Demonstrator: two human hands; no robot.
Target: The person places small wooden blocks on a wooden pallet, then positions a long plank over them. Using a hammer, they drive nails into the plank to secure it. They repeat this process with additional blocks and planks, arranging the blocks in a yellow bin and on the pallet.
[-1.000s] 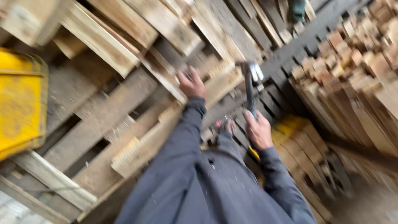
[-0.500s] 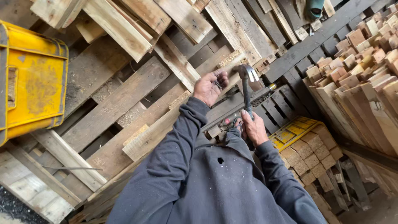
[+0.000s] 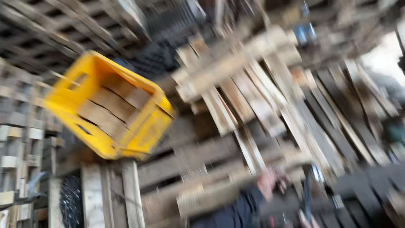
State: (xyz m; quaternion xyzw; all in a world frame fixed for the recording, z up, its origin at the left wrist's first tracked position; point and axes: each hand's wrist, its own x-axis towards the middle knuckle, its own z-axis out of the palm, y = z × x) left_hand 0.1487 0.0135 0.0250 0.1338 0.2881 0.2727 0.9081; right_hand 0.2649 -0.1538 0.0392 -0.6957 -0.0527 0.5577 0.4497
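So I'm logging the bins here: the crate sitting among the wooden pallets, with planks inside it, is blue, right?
Not blue. The head view shows the crate is yellow; the rest holds: it sits among wooden pallets and has planks lying inside it.

- Yellow crate point(image 3: 107, 107) holds wooden boards, tilted, upper left.
- Pallets point(image 3: 253, 93) stacked loosely, blurred.
- Left hand point(image 3: 270, 182) at lower edge beside hammer point(image 3: 309, 190); grip unclear through blur.

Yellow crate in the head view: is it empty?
No. The yellow crate holds several flat wooden boards, lying side by side inside its walls, blurred but plain to see.
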